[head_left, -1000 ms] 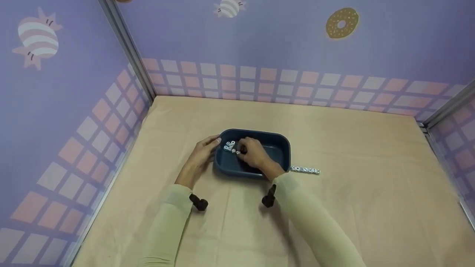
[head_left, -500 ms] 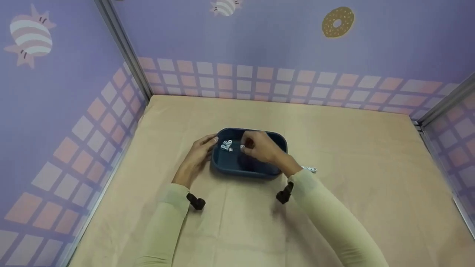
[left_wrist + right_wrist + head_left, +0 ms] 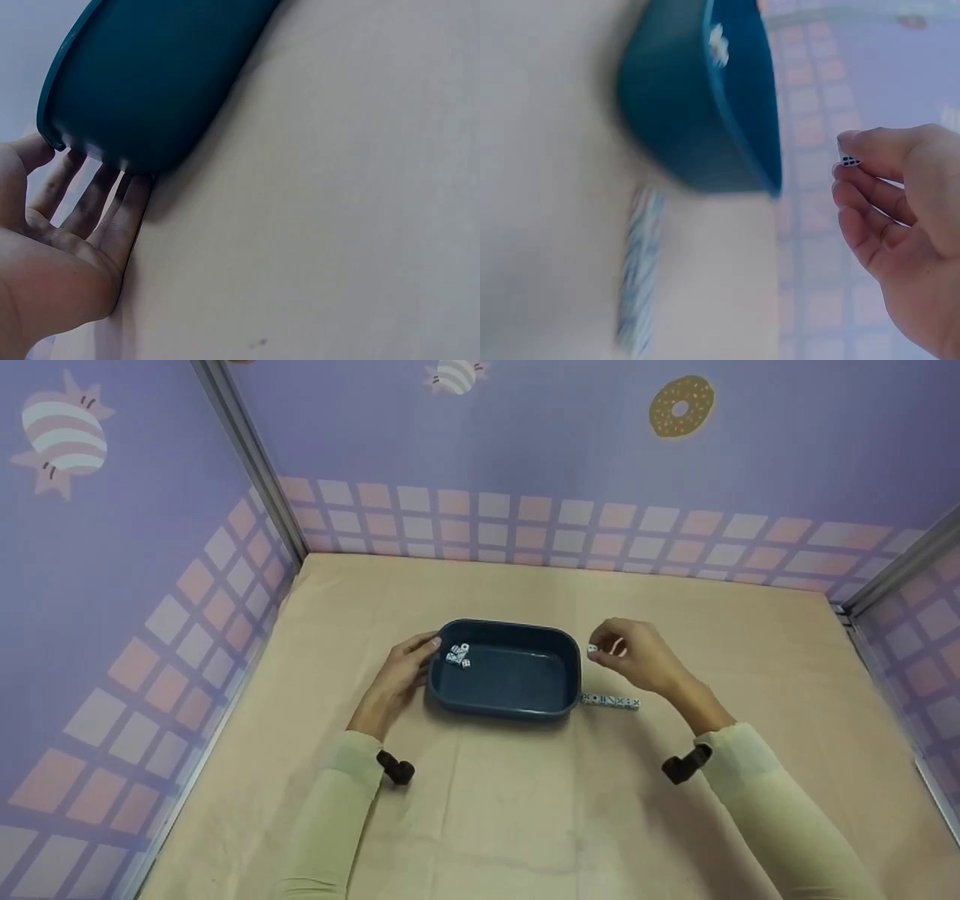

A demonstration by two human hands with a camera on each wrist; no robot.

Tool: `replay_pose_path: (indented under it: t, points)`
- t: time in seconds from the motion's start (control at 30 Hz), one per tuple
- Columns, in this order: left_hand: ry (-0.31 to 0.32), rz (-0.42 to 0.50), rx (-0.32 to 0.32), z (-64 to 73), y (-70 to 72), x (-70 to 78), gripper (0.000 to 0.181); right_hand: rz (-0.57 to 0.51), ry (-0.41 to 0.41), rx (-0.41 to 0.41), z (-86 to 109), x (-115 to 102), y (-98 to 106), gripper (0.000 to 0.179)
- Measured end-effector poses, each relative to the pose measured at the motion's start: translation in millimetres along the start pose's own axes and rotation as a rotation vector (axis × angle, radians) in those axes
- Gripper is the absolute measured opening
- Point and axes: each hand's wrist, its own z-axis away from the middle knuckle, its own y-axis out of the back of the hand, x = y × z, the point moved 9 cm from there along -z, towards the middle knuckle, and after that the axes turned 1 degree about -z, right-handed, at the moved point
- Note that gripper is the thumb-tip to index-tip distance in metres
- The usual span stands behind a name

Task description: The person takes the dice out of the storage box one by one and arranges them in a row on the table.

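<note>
My right hand (image 3: 637, 656) is in the air just right of the blue tray (image 3: 504, 716), pinching a white die (image 3: 592, 648) between thumb and fingertips. In the right wrist view the black pips of this die (image 3: 850, 160) show. My left hand (image 3: 401, 671) rests against the tray's left end. Its fingers (image 3: 94, 199) reach out straight to the outer wall, with the thumb at the rim. Inside the tray, several white dice (image 3: 458, 654) lie bunched at the left end. A straight row of dice (image 3: 611, 702) lies on the cloth, starting close to the tray's right end.
A beige cloth (image 3: 480, 810) covers the table. Purple walls (image 3: 480, 442) with a checkered band stand behind it and at the sides. Each wrist carries a small black camera mount (image 3: 686, 765).
The right hand has lifted a die out of the tray and moved right, past the tray's end. The row of dice shows fully again. The left hand stays at the tray.
</note>
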Motion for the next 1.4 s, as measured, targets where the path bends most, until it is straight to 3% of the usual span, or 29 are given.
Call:
replay_pose_path:
  t: [0.3, 0.6, 0.9, 1.4]
  points:
    - [0.006, 0.022, -0.003, -2.6, -0.2, -0.7, 0.046, 0.012, -0.12, 0.035, 61.0, 69.5, 15.8, 0.008]
    - [0.018, 0.019, 0.008, -2.1, 1.1, -3.1, 0.045, 0.018, -0.246, 0.017, 100.5, 106.0, 5.4, 0.01]
    - [0.009, 0.02, 0.006, -1.9, 0.1, -2.1, 0.042, 0.044, -0.244, -0.013, 105.2, 108.2, -8.6, 0.012]
    - [0.006, 0.0, 0.003, 0.5, -0.4, -0.3, 0.044, -0.016, -0.272, -0.042, 104.5, 113.7, -18.5, 0.018]
